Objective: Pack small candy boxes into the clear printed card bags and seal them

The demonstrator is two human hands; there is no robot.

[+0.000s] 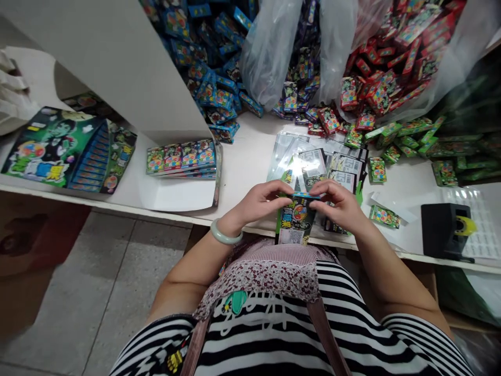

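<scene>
A dark printed packet (296, 219) with a green edge and coloured candy pictures hangs over the table's front edge, close to the apron. My left hand (264, 202) pinches it at its upper left, thumb and fingers closed. At the upper right, my right hand (340, 203) grips it the same way. A thin blue edge (306, 195), perhaps of a small box, shows at the packet's top between my fingertips; how far it reaches in is hidden. Just behind my hands lie overlapping clear and dark printed packets (344, 164).
Blue (223, 96), purple, red (378, 96) and green small boxes are heaped along the back. At left are a white tray (176, 196) with stacked boxes and a green display box (50, 149). A black tape dispenser (444, 230) stands at right beside a sticker sheet (485, 224).
</scene>
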